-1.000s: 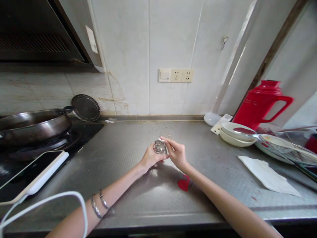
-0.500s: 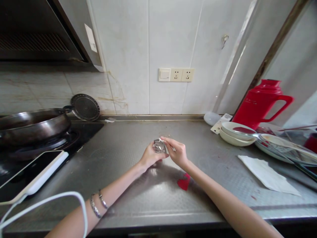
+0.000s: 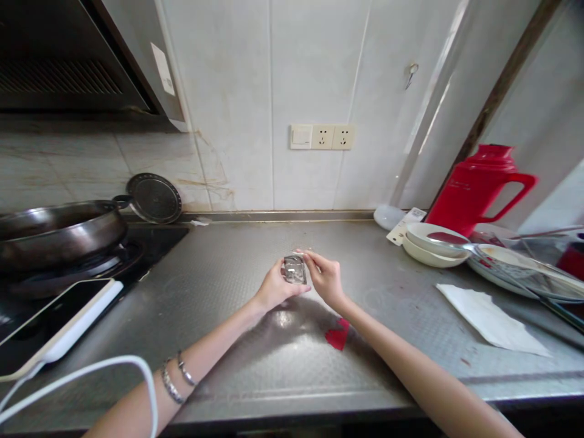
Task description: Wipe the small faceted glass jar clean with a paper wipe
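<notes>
My left hand [image 3: 276,286] is wrapped round a small, shiny, grey see-through container [image 3: 295,269], squarish in outline, and holds it just above the metal counter. The thumb lies along its lower side. My right hand [image 3: 325,274] is closed in a pinch at the container's upper right edge. A thin whitish bit shows at those fingertips, too small to name. A red scrap [image 3: 337,334] with a jagged edge lies on the counter below my right wrist.
A pan [image 3: 59,234] stands on the stove at left, near a phone [image 3: 50,340] with a white cable. At right are stacked bowls [image 3: 433,258], a red thermos flask [image 3: 479,188] and a white paper napkin [image 3: 490,319]. Sockets [image 3: 322,137] are on the wall.
The container has turned so that its squarish face shows more fully. Both hands stay in nearly the same place. The view has shifted slightly.
</notes>
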`<action>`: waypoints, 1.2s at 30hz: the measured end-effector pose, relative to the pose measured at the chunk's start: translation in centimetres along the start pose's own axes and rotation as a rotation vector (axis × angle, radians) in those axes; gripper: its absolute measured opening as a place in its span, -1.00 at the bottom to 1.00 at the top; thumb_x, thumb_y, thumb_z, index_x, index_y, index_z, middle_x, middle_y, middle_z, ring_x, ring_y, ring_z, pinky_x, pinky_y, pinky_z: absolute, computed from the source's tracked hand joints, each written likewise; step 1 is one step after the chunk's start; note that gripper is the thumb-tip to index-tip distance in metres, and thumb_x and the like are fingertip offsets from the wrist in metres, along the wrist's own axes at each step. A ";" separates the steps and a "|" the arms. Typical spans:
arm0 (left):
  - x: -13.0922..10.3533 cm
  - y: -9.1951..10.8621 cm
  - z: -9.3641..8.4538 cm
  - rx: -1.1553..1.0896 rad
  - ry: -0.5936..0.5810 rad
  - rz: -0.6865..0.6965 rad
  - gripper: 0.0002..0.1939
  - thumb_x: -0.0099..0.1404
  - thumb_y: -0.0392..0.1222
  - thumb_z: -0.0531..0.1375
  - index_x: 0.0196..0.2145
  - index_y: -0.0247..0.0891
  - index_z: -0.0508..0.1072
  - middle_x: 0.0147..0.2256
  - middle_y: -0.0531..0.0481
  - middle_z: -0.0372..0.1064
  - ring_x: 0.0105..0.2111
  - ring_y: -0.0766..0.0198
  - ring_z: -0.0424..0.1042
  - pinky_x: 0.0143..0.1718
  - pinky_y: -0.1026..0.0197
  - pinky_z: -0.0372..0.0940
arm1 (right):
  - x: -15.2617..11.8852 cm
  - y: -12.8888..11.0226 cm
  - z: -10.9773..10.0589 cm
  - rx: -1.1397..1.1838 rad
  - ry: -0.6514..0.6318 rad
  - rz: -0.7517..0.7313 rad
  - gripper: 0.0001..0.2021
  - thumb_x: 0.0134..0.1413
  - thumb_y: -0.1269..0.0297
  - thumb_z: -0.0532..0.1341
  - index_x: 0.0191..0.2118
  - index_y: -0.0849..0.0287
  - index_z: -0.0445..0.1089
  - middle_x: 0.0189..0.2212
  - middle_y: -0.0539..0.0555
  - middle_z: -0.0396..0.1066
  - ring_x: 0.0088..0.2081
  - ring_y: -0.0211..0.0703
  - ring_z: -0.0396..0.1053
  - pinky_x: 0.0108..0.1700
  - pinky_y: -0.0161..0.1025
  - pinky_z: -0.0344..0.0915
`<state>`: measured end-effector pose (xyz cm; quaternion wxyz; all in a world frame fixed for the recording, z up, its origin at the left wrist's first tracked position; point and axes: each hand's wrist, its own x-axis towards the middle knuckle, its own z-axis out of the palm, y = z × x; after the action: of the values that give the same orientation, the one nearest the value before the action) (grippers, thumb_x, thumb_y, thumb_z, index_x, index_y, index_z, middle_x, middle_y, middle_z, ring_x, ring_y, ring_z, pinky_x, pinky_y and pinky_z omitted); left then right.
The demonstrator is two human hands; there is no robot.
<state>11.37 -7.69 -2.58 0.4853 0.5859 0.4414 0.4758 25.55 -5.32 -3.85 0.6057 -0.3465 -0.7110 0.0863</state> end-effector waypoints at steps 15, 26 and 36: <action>1.0 -0.3 -1.2 0.112 -0.065 -0.046 -0.50 -0.08 -0.11 0.38 -0.18 -0.30 0.36 -0.52 0.12 0.35 -0.66 0.38 0.32 -0.68 0.33 0.28 | 1.3 0.4 -1.6 -0.077 -0.259 -0.523 -0.69 0.24 0.49 0.05 0.02 0.17 0.39 -0.10 0.15 0.51 0.07 -0.09 0.37 0.07 -0.11 0.40; 1.3 -1.4 -1.8 0.200 -0.038 0.058 -0.59 -0.06 -0.15 0.35 -0.22 -0.27 0.40 -0.55 0.11 0.37 -0.62 0.34 0.35 -0.60 0.33 0.24 | 0.2 -0.6 -0.8 0.000 -0.284 -0.487 -0.70 0.24 0.45 0.04 0.01 0.14 0.41 -0.12 0.14 0.52 0.06 -0.10 0.38 0.05 -0.13 0.42; 0.5 -0.5 -1.5 0.243 -0.007 0.113 -0.46 -0.13 -0.12 0.39 -0.17 -0.32 0.41 -0.44 0.04 0.42 -0.45 0.26 0.42 -0.44 0.28 0.31 | 0.5 -1.2 -0.5 0.069 -0.064 0.035 -0.78 0.21 0.30 0.13 -0.16 0.12 0.53 -0.23 0.07 0.57 -0.26 -0.09 0.55 -0.23 -0.23 0.51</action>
<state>9.95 -6.95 -2.92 0.3849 0.6658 0.4604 0.4434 25.56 -6.05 -2.71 0.5924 -0.3350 -0.7206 0.1324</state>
